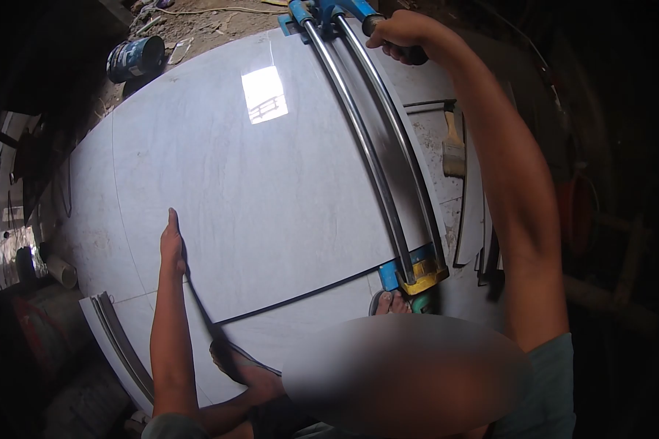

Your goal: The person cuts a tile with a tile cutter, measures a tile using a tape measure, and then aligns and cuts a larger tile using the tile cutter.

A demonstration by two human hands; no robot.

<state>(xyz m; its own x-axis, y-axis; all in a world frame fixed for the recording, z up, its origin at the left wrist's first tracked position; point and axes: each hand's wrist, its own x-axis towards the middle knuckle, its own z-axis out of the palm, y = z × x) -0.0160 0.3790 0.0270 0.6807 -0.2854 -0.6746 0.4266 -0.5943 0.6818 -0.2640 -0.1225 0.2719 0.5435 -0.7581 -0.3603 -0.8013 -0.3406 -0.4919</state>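
My right hand [406, 33] is wrapped round the dark grip of a blue-handled manual tile cutter [359, 110] at the top. Two shiny metal rails run from its blue far end down to a yellow and blue near end. Under the rails lies a large pale, glossy tile [285, 190]. At the tile's left edge is my left hand [170, 241], seen side-on with its fingers stretched out and pointing away from me. Whether its palm presses on the tile edge is hard to see.
A paintbrush [453, 150] lies right of the cutter, near long narrow tile strips [472, 219]. More strips [121, 347] lie at lower left. A dark bucket [135, 58] rests on its side on rough ground at upper left. My foot [392, 302] is by the cutter's near end.
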